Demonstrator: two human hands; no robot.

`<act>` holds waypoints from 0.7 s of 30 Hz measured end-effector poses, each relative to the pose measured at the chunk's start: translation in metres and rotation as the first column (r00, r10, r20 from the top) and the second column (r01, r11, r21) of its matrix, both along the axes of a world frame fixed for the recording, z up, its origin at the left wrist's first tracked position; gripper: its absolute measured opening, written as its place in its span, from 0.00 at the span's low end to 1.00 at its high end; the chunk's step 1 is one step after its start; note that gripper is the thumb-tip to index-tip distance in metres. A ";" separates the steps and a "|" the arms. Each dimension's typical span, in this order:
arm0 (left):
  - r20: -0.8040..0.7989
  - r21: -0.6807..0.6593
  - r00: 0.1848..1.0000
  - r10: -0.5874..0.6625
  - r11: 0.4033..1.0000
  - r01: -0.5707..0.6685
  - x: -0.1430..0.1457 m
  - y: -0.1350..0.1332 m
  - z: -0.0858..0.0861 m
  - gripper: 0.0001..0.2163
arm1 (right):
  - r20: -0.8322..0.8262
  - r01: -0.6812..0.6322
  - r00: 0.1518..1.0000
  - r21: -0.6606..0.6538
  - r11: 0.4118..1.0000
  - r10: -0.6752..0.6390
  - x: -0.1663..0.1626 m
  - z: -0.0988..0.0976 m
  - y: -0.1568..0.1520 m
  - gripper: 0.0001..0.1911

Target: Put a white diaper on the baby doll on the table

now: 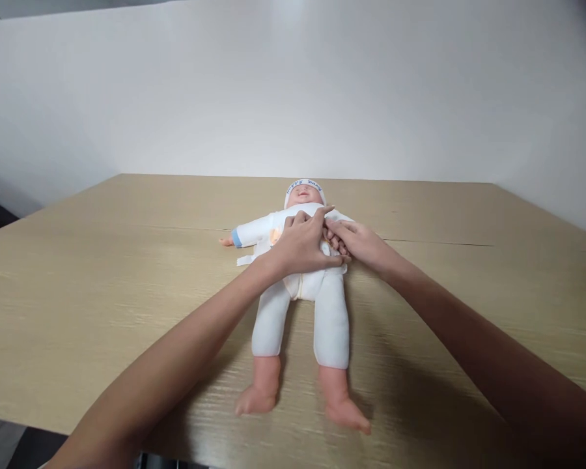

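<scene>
A baby doll (331, 319) lies on its back on the table, with its head at the far end and its feet towards me. It wears a white suit and a white cap with blue lettering (305, 183). Around its hips is a white diaper (306, 286), one tab (245, 260) sticking out loose on the left. My left hand (303, 242) rests across the doll's belly, thumb and forefinger spread apart. Against the waist's right side, my right hand (359, 242) has its fingers closed at the diaper's edge; what lies between the fingertips is mostly hidden.
The wooden table (127, 293) has a thin seam running across it behind my hands. A pale wall (293, 98) rises along its far edge. Dark items show below the near edge at the lower left.
</scene>
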State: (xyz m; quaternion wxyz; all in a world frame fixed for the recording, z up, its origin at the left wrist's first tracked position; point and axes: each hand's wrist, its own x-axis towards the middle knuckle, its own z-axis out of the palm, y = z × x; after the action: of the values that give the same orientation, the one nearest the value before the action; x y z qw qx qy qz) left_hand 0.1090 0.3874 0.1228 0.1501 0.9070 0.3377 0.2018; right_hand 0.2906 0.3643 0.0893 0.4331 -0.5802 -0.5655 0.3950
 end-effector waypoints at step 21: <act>0.020 -0.012 0.929 0.369 0.930 -0.369 -0.138 0.011 -0.051 0.15 | 0.496 -0.244 0.859 0.616 0.749 -0.129 -0.033 0.016 -0.059 0.14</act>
State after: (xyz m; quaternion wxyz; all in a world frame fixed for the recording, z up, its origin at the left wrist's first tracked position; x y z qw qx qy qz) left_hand -0.0293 0.3985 0.0720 0.1169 0.8246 0.5011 0.2350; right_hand 0.2573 0.3050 0.1057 0.4313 -0.4539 -0.7796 0.0155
